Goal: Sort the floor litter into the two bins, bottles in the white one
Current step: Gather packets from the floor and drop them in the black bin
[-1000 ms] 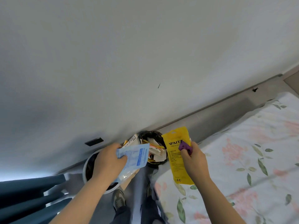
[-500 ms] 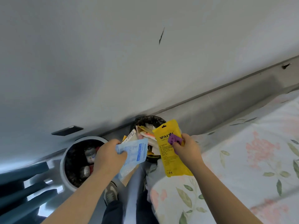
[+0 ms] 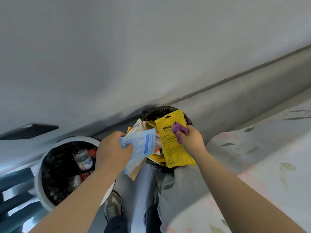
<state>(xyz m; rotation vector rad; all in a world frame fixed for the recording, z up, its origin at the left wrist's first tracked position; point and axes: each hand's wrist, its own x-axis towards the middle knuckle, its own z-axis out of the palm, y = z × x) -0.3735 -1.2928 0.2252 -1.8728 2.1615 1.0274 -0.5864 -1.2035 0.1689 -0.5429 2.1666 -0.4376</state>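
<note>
My left hand [image 3: 114, 148] grips a light blue packet [image 3: 141, 145] and some card pieces, held between the two bins. My right hand [image 3: 190, 140] pinches a yellow pouch [image 3: 171, 143] together with a small purple wrapper [image 3: 179, 130], right over the black bin [image 3: 151, 113]. That bin is stuffed with paper and wrappers. The white bin [image 3: 37, 174], lined with a black bag, stands lower left and holds plastic bottles [image 3: 83, 158]. My left forearm crosses its right rim.
A bed with a floral sheet [image 3: 252, 157] fills the right side, and its hanging edge touches the black bin. A grey wall and skirting [image 3: 235, 101] run behind the bins. Dark teal slats [image 3: 15, 190] are at the far left. My shoe [image 3: 112, 207] is below.
The view has tilted down and moved closer, so both bins show more fully. Both hands have moved forward with their packets, the yellow pouch now over the black bin.
</note>
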